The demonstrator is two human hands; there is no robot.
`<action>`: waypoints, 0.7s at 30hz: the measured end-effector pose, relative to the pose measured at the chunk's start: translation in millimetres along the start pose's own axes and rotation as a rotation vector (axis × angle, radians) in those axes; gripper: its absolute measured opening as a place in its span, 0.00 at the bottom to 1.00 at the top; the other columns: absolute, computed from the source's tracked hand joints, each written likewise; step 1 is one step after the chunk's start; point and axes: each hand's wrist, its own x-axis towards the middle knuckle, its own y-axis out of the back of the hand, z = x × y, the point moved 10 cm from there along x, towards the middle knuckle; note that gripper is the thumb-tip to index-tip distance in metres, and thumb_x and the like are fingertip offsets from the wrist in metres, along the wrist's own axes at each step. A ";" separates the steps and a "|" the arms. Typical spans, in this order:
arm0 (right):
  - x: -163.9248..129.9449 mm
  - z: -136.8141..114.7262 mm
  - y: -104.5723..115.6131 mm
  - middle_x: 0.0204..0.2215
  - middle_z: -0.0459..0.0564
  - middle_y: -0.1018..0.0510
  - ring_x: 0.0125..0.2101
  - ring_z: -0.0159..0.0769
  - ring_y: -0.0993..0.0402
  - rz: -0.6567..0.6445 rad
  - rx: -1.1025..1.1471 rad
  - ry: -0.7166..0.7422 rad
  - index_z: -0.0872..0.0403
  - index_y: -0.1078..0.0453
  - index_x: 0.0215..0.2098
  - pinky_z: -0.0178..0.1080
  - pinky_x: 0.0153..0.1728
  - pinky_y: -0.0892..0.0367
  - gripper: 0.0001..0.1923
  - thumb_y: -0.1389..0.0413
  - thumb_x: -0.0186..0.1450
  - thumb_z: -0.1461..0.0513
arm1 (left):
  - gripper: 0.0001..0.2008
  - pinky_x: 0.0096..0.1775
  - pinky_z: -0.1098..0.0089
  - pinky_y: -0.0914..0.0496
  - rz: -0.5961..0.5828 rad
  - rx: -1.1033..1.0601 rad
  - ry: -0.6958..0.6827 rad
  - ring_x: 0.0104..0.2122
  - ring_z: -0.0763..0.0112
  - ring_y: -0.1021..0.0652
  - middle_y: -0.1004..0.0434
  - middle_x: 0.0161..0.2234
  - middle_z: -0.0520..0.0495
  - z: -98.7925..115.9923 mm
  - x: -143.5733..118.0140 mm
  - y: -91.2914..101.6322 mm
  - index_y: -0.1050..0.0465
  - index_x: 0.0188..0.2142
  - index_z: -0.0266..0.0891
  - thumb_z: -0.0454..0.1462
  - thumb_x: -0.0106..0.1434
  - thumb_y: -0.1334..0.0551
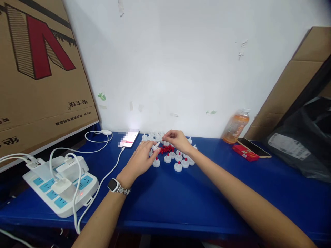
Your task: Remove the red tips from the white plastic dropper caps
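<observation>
Blue worktop (pixel 181 199) against a scuffed white wall (pixel 181 62) with bits of tape residue. Left side: big cardboard box (pixel 38 69) with red print leaning at the wall; below it a white power strip (pixel 60 187) with blue sockets, several white chargers plugged in, cables (pixel 103 179) running to a lit phone (pixel 128 138) lying flat near the wall. Right side: orange drink bottle (pixel 236 126) standing against the wall, second phone (pixel 254 148) lying partly on a red pack (pixel 245 153), then a black plastic bag (pixel 302 144) with a label and more cardboard (pixel 289 96) leaning in the corner.

Middle of worktop, near the wall: cluster of small white caps (pixel 178 162), some with a red tip on top, plus a small heap of red beads (pixel 167 149) in between. Left hand (pixel 141 160), watch (pixel 113 185) on wrist, lies palm down just left of the heap; fingers (pixel 152 148) loosely curled, pinching a small white piece (pixel 156 147), grip detail too small to tell fully. Right hand (pixel 178 139) hovers over the back of the cluster, fingers bent down touching the caps; whether anything is held cannot be told.
</observation>
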 end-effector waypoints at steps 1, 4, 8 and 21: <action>-9.4 1.0 4.4 0.28 0.50 0.19 0.31 0.37 0.23 0.053 0.107 -0.026 0.55 0.26 0.31 0.37 0.34 0.31 0.14 0.37 0.57 0.52 | 0.16 0.46 0.60 0.31 -0.003 0.006 -0.017 0.43 0.60 0.26 0.25 0.42 0.45 4.4 -0.4 -2.0 0.31 0.50 0.42 0.47 0.71 0.49; -34.5 5.9 7.7 0.27 0.50 0.19 0.28 0.36 0.23 0.185 0.316 -0.109 0.55 0.26 0.30 0.37 0.32 0.30 0.17 0.34 0.53 0.50 | 0.17 0.49 0.58 0.31 -0.008 0.032 -0.058 0.45 0.59 0.26 0.27 0.44 0.43 14.6 -1.4 -7.8 0.34 0.53 0.41 0.46 0.72 0.51; -47.9 -0.3 -1.5 0.25 0.48 0.20 0.26 0.35 0.24 0.217 0.420 -0.125 0.55 0.25 0.27 0.37 0.31 0.30 0.16 0.33 0.52 0.51 | 0.22 0.52 0.55 0.32 0.011 0.061 -0.073 0.47 0.58 0.27 0.28 0.47 0.41 18.7 -2.2 -10.7 0.41 0.61 0.41 0.46 0.73 0.52; -58.8 -21.1 -8.6 0.22 0.46 0.23 0.23 0.31 0.30 0.329 0.404 -0.027 0.54 0.27 0.24 0.35 0.27 0.34 0.14 0.34 0.54 0.52 | 0.28 0.51 0.52 0.31 0.047 0.055 -0.088 0.48 0.56 0.29 0.30 0.45 0.39 33.4 -3.4 -11.2 0.57 0.69 0.40 0.44 0.74 0.55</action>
